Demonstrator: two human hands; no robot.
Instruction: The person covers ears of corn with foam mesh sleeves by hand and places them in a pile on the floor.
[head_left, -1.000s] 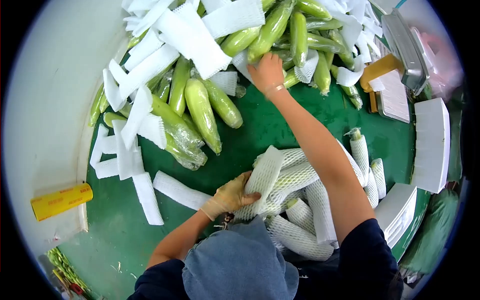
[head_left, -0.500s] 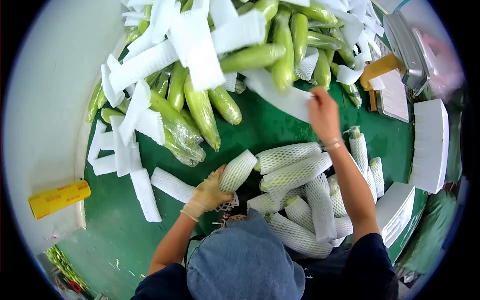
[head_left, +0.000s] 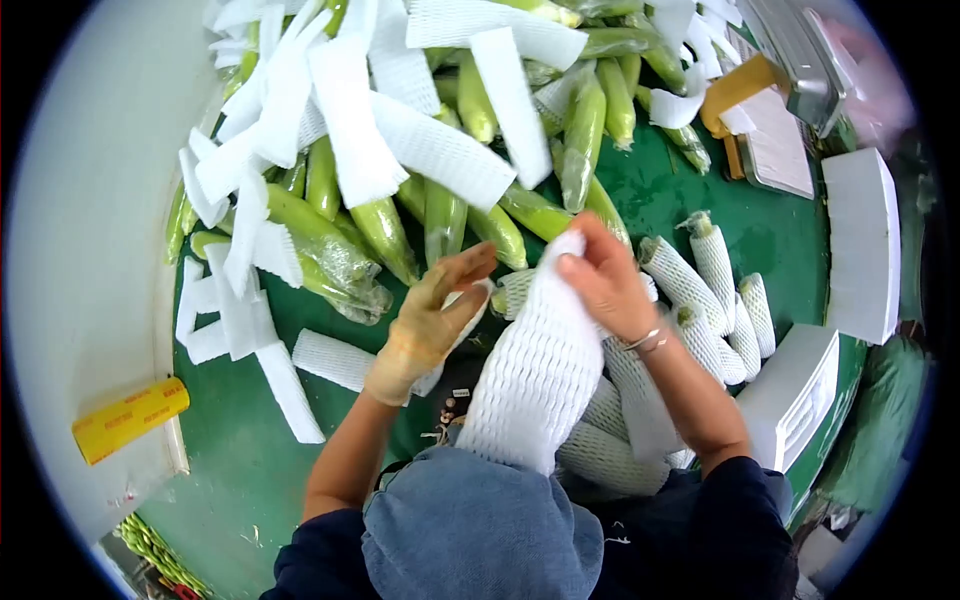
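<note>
My right hand pinches the upper end of a white foam net sleeve, which hangs down in front of my body toward the blue cap. To its left, my left hand, in a thin pale glove, has its fingers stretched and its thumb apart. White foam netting shows partly behind that hand; I cannot make out whether it touches the palm. Just beyond both hands lie long green eggplants, several wrapped in clear film. Foam-sleeved eggplants are gathered at the right, partly hidden by the right forearm.
Loose foam sleeves cover the eggplant pile on the green table. A yellow roll lies at the left by the white wall. At the right are a metal tray, a tape dispenser and white foam boxes.
My right hand has drawn the foam sleeve from the pile toward my body. My left hand has risen slightly and its fingers have opened from around the sleeved eggplant.
</note>
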